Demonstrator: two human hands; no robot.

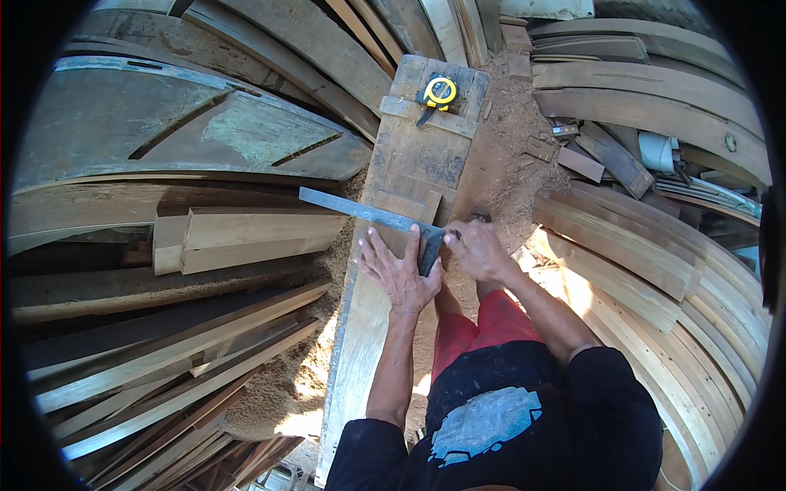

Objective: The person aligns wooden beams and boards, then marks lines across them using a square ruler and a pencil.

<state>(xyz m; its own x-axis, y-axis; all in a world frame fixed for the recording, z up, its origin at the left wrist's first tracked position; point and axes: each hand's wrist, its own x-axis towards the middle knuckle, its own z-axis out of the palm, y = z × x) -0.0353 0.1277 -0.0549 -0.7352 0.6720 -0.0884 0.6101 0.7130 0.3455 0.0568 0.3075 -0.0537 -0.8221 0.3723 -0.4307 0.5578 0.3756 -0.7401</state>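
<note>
A try square (360,210) with a long pale metal blade and a dark stock lies across a long wooden board (360,360). My left hand (399,274) presses it down, thumb and forefinger against the stock and the other fingers spread over the wood. At the stock's right end, my right hand (477,250) is closed beside the board's edge. Something small and dark shows at its fingers, too hidden to name. A short flat piece of wood (401,204) sits just beyond the blade. Farther up the bench (419,155) rests a yellow and black tape measure (440,92).
Stacked planks (90,262) crowd the left side, with a large panel (188,131) above them. More boards (622,245) lie along the right, near a white container (657,152) and wood offcuts (580,162). Sawdust (491,180) covers the ground beside the bench.
</note>
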